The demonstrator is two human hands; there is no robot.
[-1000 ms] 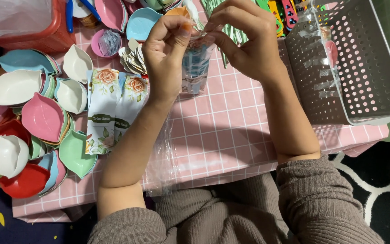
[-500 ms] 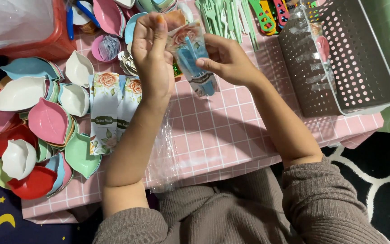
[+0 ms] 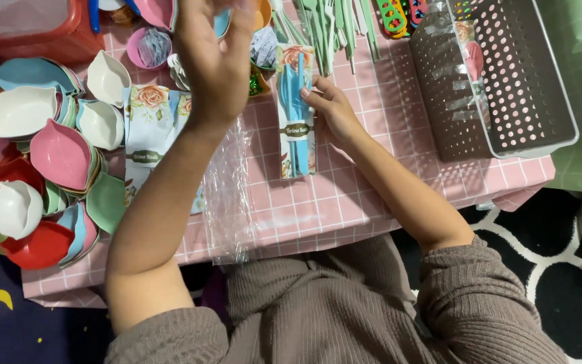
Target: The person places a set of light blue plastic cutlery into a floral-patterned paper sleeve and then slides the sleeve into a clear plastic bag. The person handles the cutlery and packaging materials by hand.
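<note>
- The pink checked table [image 3: 372,195] is covered with leaf-shaped bowls [image 3: 62,155] at the left and a grey perforated basket [image 3: 506,87] at the right.
- The left hand [image 3: 217,57] is raised above the table, fingers spread, nothing gripped.
- The clear packet with blue cutlery [image 3: 296,111] is laid flat mid-table and pinched at its edge by the right hand [image 3: 335,111].

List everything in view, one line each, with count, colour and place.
Leaf-shaped plastic dishes: many; pink, white, blue, green, red; stacked far left.
Flat floral paper sleeves: a pile, white-blue, beside the dishes.
Clear plastic wrappers: a stack, centre-left.
Floral packet holding blue cutlery: one, centre.
Green plastic forks: many, top centre.
Perforated grey basket: one, right.
Pink checked tablecloth: one, underneath.
Left hand: raised, empty.
Right hand: grip on the packet.
</note>
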